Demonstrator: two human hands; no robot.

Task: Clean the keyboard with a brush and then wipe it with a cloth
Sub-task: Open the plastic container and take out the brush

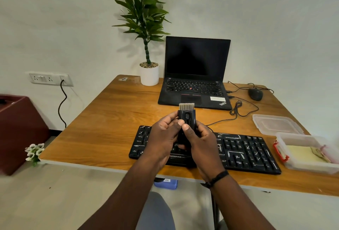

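Upright, brush [186,116] shows pale bristles.

**What sits on my tabletop**

My wooden tabletop [110,119] carries a black keyboard [247,152] near its front edge, the keys streaked with pale dust. Behind it an open black laptop [194,90] stands with its screen dark. Just left of the laptop is a white pot [149,75] holding a tall green plant. To the laptop's right lies a black mouse [255,94], its cable [244,108] looping across the wood. At the right side a clear plastic lid [275,124] lies flat, and beside it, nearer to me, a clear plastic box [293,163] with a red clasp holds something pale yellow. A small scrap I cannot make out lies at the far left corner.
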